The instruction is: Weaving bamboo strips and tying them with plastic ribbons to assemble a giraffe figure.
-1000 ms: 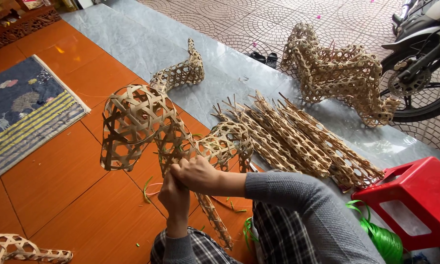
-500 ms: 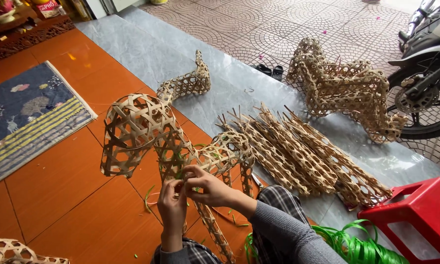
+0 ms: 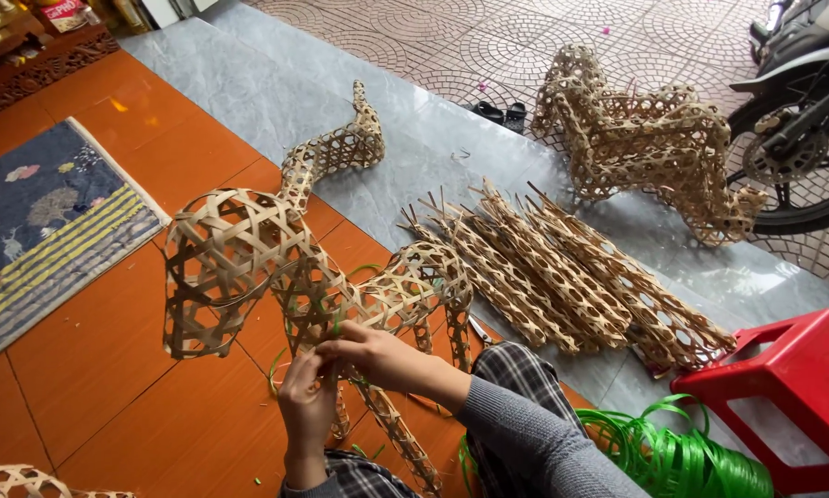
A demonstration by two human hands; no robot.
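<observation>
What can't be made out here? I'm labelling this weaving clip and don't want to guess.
Head view only:
- Fingertips of the left hand and right hand: buried in the woven bamboo frame; grip unclear.
- Green strip: its path into the frame is too thin to follow.
- Motorbike: cut off by the right edge.
- Small basket: cut off by the bottom edge.

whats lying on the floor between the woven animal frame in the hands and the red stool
In the head view, a pile of long woven bamboo tubes lies on the grey floor between the woven animal frame and the red stool.
</observation>
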